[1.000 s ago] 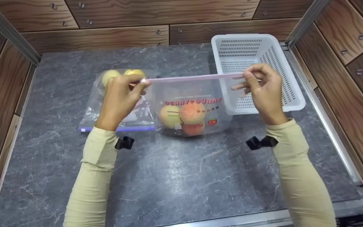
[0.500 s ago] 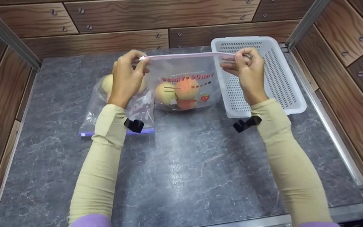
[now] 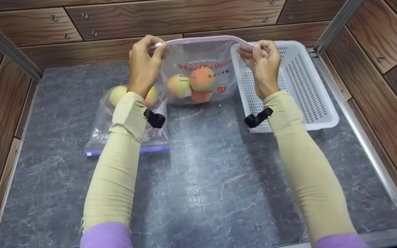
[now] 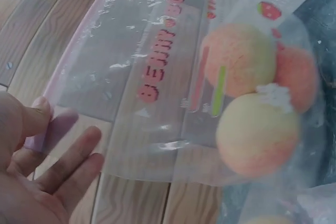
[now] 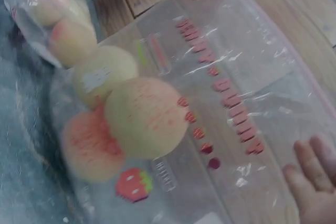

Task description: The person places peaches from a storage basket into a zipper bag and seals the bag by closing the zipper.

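Observation:
A clear zip bag (image 3: 226, 82) with a pink top strip and red lettering hangs upright between my two hands. Three peaches, one of them an orange-pink peach (image 3: 202, 78), sit together at its bottom. My left hand (image 3: 145, 65) pinches the strip's left end, beside a white slider. At the right end, my right hand (image 3: 266, 69) pinches the strip between thumb and fingers. The left wrist view shows the thumb (image 4: 37, 116) pressed on the pink edge, other fingers stretched behind the film. In the right wrist view, the peaches (image 5: 147, 119) show through the bag.
A second clear bag (image 3: 103, 127) with a blue zip strip lies on the left, peaches (image 3: 118, 95) inside, partly under my left forearm. A white slotted basket (image 3: 322, 103) stands at the right, behind my right hand. Wood-patterned panels (image 3: 171, 17) enclose the grey marbled table (image 3: 198, 179).
Both hands have moved away from me toward the back panel, carrying the pink-strip bag with them. Its strip, straight before, now bows upward. The blue-strip bag and basket stay put.

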Motion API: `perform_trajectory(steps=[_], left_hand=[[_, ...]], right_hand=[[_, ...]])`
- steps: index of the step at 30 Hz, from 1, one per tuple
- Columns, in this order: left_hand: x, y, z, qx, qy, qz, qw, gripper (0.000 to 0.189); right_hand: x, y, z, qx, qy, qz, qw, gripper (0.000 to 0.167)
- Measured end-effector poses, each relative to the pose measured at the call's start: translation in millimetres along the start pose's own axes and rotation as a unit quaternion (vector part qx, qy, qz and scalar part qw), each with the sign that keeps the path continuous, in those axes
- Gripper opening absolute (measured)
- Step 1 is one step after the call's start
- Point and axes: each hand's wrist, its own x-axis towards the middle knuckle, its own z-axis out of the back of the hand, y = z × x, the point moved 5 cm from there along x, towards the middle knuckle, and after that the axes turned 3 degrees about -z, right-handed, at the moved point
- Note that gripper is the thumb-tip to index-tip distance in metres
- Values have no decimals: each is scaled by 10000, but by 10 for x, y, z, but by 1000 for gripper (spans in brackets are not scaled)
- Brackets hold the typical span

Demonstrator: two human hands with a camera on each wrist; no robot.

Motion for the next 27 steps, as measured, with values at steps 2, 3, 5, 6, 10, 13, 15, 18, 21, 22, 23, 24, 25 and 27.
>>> perform_trajectory(steps=[2,3,5,6,10,13,15,18,21,22,23,24,25,27], left_hand=[[-25,26,-10,-184,-48,-35,9998,8],[-47,44,-12,-285,-78,-48,9996,7],[-108,87,-15,-547,-93,-81,9984,6],[-145,107,-14,-673,-92,-82,9977,6],[-335,125,7,-936,-22,-238,9953,5],[-499,117,37,-907,106,-457,9948,7],[-618,99,64,-848,230,-607,9943,11],[-793,119,77,-795,474,-771,9927,9],[-998,123,88,-767,797,-873,9900,9],[-1070,130,94,-714,906,-900,9892,10],[-1144,141,103,-658,1007,-929,9884,10],[-1222,153,111,-582,1115,-958,9874,11],[-1300,173,121,-489,1210,-974,9867,11],[-1459,214,144,-208,1375,-1039,9848,12]], right_hand=[[-15,-22,15,145,147,90,9997,10],[-32,-28,30,180,228,160,9994,11],[-80,-36,71,258,387,249,9986,11],[-110,-32,91,238,473,324,9981,11],[-272,-1,170,103,748,545,9957,9],[-434,21,217,-107,977,760,9922,6],[-544,22,255,-411,1078,895,9893,4],[-708,11,323,-1144,1147,1163,9799,5],[-870,-26,415,-2108,1080,1244,9635,9],[-926,-41,444,-2423,1077,1236,9562,11],[-984,-58,472,-2726,1063,1186,9489,13],[-1042,-74,499,-3010,1081,1141,9406,16],[-1099,-90,521,-3279,1137,1109,9313,19],[-1210,-121,557,-3752,1318,1019,9118,24]])
